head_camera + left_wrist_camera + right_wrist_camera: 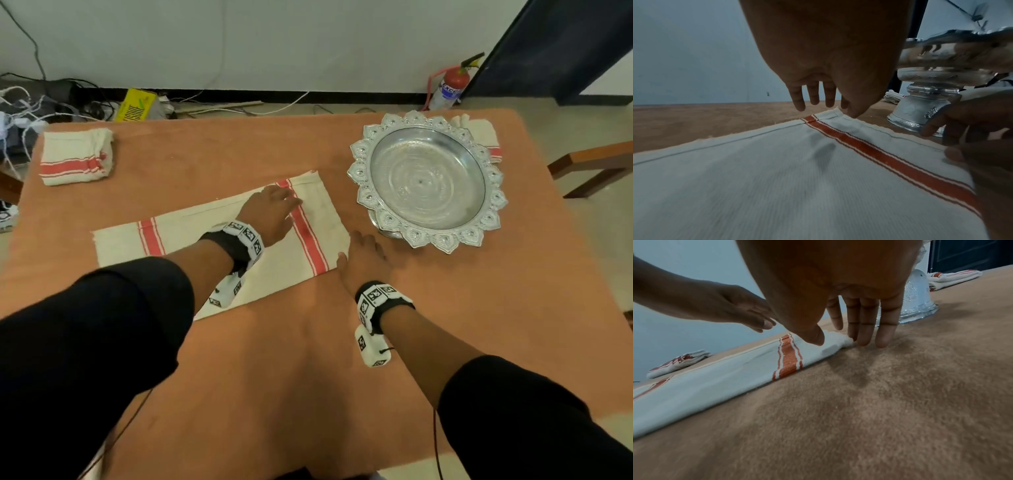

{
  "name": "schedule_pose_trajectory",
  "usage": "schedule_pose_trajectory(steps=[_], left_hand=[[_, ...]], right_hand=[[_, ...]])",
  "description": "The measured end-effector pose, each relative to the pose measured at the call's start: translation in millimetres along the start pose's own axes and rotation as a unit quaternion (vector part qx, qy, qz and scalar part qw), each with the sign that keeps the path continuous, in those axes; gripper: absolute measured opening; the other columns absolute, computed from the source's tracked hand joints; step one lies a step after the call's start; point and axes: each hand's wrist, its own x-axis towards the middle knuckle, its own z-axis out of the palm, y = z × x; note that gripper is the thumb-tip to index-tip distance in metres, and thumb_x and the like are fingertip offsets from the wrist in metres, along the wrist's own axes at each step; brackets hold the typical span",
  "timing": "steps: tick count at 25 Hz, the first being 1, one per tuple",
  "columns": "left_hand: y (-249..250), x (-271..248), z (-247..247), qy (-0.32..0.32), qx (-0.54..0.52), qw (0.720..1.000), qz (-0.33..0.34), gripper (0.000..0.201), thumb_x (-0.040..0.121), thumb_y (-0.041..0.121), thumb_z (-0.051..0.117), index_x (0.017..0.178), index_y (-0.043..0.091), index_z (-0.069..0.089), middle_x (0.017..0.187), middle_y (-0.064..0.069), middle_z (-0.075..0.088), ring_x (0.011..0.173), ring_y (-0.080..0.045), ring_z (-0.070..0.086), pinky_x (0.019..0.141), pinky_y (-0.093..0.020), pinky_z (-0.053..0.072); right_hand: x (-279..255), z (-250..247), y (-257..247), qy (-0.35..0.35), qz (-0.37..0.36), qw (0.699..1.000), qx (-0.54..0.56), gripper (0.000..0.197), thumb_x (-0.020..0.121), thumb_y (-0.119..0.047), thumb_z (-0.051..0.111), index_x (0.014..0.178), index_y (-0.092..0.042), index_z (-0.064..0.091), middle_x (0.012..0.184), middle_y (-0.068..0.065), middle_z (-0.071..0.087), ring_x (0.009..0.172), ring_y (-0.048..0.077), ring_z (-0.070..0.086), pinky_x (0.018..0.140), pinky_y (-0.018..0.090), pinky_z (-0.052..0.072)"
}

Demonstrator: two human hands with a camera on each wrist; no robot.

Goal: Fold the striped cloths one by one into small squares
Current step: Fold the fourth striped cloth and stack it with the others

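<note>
Head camera shows the striped cloth (219,246) lying as a long band in the middle of the brown table (274,377). The left hand (270,212) is over its far right part with fingers straight and relaxed. The right hand (363,257) has its thumb on the near right corner, fingers straight on the table. I think both corners should be lifted together, so the edges meet. Nearby stand a silver tray (428,181) and a folded cloth (75,156).

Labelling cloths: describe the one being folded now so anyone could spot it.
On the brown table, left of the silver tray, lies a long cream cloth with two red stripes. Unlike the small folded bundles at the far corners, it lies flat.
</note>
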Motion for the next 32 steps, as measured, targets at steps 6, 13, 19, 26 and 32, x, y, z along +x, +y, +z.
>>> schedule_pose_trajectory(steps=[6,13,19,26,32], left_hand=[[6.5,73.7,3.3,-0.038,0.056,0.996,0.064,0.071,0.089,0.005,0.060,0.156,0.023,0.042,0.163,-0.010,0.038,0.144,-0.041,0.040,0.097,-0.054,0.052],[-2.4,119.0,3.5,-0.069,0.077,0.992,0.079,0.061,0.087,0.000,0.058,0.143,0.025,0.056,0.149,-0.007,0.052,0.132,-0.038,0.046,0.085,-0.051,0.054],[-10.2,126.0,5.3,-0.039,0.043,0.998,0.032,0.038,0.089,0.004,0.065,0.126,0.013,0.062,0.115,-0.017,0.060,0.101,-0.041,0.054,0.070,-0.046,0.049],[-13.7,127.3,1.2,-0.048,-0.026,0.998,0.001,0.031,0.081,0.004,0.075,0.110,0.012,0.068,0.118,-0.019,0.052,0.086,-0.042,0.060,0.071,-0.048,0.054],[-13.8,125.4,-10.5,-0.054,-0.087,0.995,-0.007,0.031,0.085,0.035,0.072,0.109,0.016,0.068,0.110,-0.015,0.058,0.094,-0.039,0.061,0.079,-0.040,0.047]], right_hand=[[11.5,13.0,-1.0,-0.006,0.024,0.999,-0.040,0.044,0.094,-0.039,0.053,0.124,-0.009,0.046,0.117,0.016,0.055,0.102,0.031,0.057,0.075,0.039,0.050],[12.1,13.0,-1.0,0.010,0.052,0.998,-0.035,0.041,0.093,-0.041,0.058,0.122,-0.013,0.047,0.112,0.010,0.058,0.094,0.028,0.061,0.063,0.033,0.037],[12.9,11.3,3.0,0.000,0.033,0.999,0.004,0.038,0.092,-0.040,0.056,0.115,-0.010,0.053,0.111,0.010,0.062,0.098,0.028,0.061,0.068,0.033,0.046],[14.8,3.9,11.0,0.009,-0.031,0.997,0.075,0.029,0.089,-0.031,0.060,0.111,-0.017,0.048,0.102,0.004,0.063,0.088,0.025,0.062,0.070,0.037,0.053],[12.1,7.7,9.0,0.035,-0.024,0.995,0.086,0.030,0.089,-0.046,0.044,0.109,-0.023,0.046,0.097,0.002,0.062,0.084,0.025,0.061,0.070,0.039,0.054]])
